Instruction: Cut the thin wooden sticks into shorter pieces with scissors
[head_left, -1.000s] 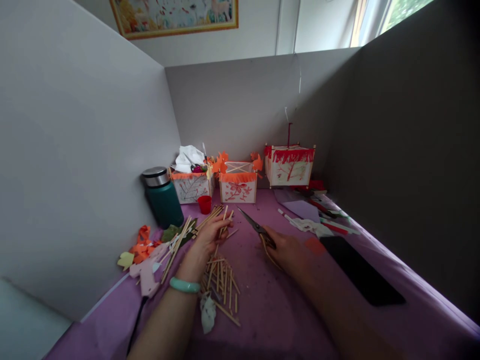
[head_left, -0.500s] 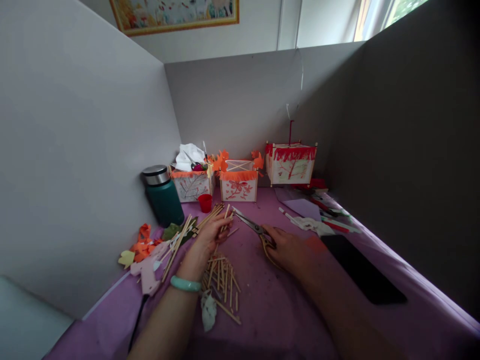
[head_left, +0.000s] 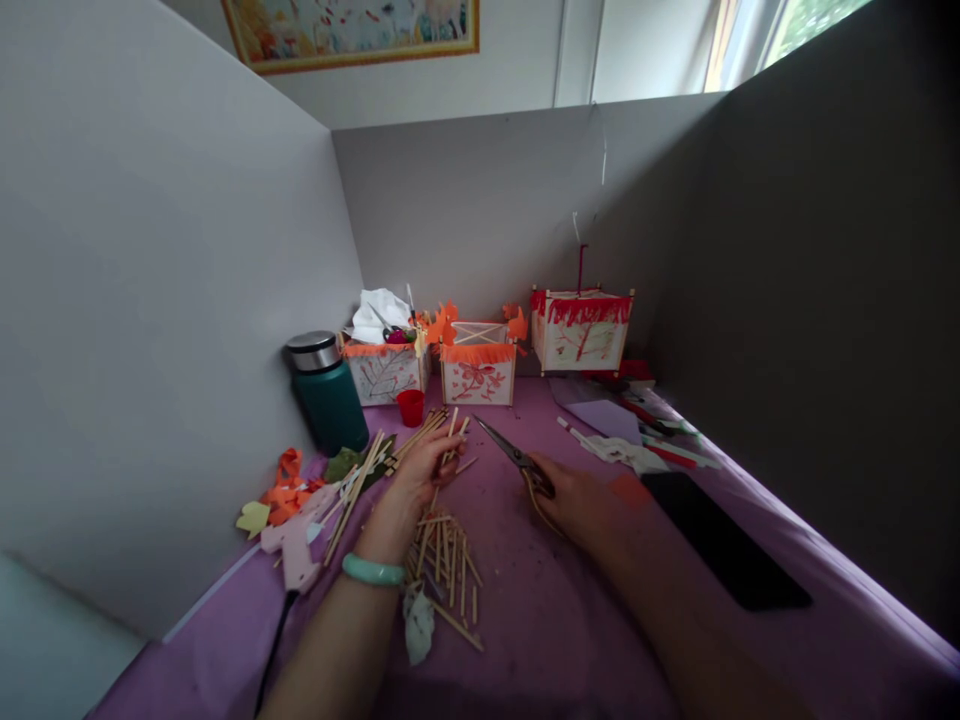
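The left hand [head_left: 418, 470] is curled around a few thin wooden sticks [head_left: 452, 437], whose tips poke out past the fingers toward the back of the purple table [head_left: 540, 620]. The right hand [head_left: 574, 500] grips the handles of a pair of scissors [head_left: 514, 455]; the blades are closed and point away from the person and to the left, just short of the stick tips without touching them. Taking the scissors as the landmark: a loose pile of cut sticks [head_left: 446, 565] lies nearer the person and to the left, beneath the left wrist with its green bracelet [head_left: 373, 571]; a green flask [head_left: 327, 392] stands well to the left against the white partition; three paper lanterns [head_left: 477, 365] line the back wall beyond the blades, with a small red cup [head_left: 409, 407] in front of them. To the right of the scissors lie pens and paper scraps, then a black phone [head_left: 724, 540] near the table's right edge. The bare purple surface directly nearer the person than the scissors is the widest open stretch.
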